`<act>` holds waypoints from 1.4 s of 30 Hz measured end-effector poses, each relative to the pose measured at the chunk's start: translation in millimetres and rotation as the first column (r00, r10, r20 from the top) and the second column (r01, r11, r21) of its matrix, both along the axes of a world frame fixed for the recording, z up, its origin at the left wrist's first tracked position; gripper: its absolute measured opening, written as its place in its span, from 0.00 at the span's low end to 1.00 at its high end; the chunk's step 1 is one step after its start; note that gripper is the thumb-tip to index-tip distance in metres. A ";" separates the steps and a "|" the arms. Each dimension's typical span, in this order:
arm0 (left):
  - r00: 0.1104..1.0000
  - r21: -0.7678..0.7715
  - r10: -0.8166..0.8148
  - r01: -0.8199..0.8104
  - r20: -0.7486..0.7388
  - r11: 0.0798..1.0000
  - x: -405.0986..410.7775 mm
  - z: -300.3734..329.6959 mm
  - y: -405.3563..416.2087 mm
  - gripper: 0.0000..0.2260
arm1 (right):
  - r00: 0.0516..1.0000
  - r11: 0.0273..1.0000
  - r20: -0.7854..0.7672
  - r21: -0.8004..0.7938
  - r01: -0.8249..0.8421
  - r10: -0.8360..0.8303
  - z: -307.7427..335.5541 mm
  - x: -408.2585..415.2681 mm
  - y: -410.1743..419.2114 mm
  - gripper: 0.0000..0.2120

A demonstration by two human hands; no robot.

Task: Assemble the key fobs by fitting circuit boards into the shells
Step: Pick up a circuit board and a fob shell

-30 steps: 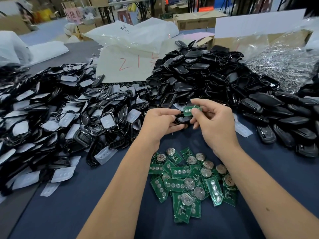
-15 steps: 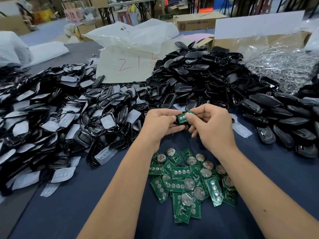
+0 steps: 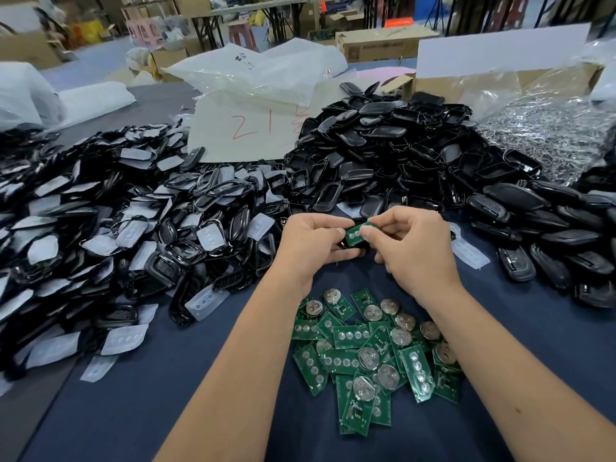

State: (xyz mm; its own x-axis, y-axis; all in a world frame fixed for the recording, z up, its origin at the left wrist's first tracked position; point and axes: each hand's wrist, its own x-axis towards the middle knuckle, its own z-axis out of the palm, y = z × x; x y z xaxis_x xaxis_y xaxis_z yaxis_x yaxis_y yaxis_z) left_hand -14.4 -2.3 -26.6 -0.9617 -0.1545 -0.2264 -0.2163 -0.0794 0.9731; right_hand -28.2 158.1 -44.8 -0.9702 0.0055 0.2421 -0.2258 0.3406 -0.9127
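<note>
My left hand (image 3: 311, 238) grips a black key fob shell (image 3: 350, 250), mostly hidden under its fingers. My right hand (image 3: 411, 243) pinches a small green circuit board (image 3: 355, 233) between thumb and forefinger, holding it tilted on top of the shell. Whether the board sits inside the shell cannot be told. Both hands hover above the dark blue table (image 3: 166, 378). Below them lies a loose pile of green circuit boards (image 3: 370, 355) with round silver battery clips.
A heap of black shells with clear rubber pads (image 3: 116, 235) fills the left. A taller mound of black shell halves (image 3: 393, 155) rises behind the hands, and more fobs (image 3: 550, 235) lie at the right. White bags (image 3: 260, 71), a silvery bag (image 3: 550, 135) and cardboard boxes stand behind.
My right hand has brought the green board down from above onto the shell in my left hand, and its fingers now press it there. The arms have barely shifted.
</note>
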 end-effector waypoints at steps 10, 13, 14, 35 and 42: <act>1.000 0.032 0.012 -0.011 -0.020 0.999 0.9 -0.7 2.4 0.07 | 0.998 0.998 -0.006 0.016 0.063 -0.063 -1.8 2.7 -3.2 0.08; 1.000 0.027 0.008 -0.007 -0.018 1.000 1.5 -0.8 2.0 0.07 | 1.000 1.000 0.021 0.016 0.021 -0.022 -0.4 0.4 0.7 0.08; 1.000 0.027 0.003 -0.002 -0.016 1.000 1.7 -0.5 1.5 0.08 | 0.999 1.000 0.037 0.001 -0.004 0.004 0.2 -0.2 2.1 0.08; 0.992 -0.083 -0.117 0.113 -0.044 0.990 2.9 5.9 -7.5 0.10 | 0.997 0.974 0.026 0.213 -0.080 0.077 11.9 4.8 9.2 0.06; 0.977 -0.467 -0.163 0.081 -0.137 0.880 0.2 1.1 -15.8 0.07 | 0.998 0.907 0.021 0.417 -0.059 0.056 13.1 5.8 4.3 0.14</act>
State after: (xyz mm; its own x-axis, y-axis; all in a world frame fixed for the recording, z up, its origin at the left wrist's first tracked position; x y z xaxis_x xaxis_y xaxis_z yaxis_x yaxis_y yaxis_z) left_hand -14.1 -18.1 -25.5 -0.9967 -0.0804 0.0059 -0.0267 0.3986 0.9167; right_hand -22.5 162.5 -31.7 -0.9678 -0.1501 0.2020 -0.2495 0.6772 -0.6922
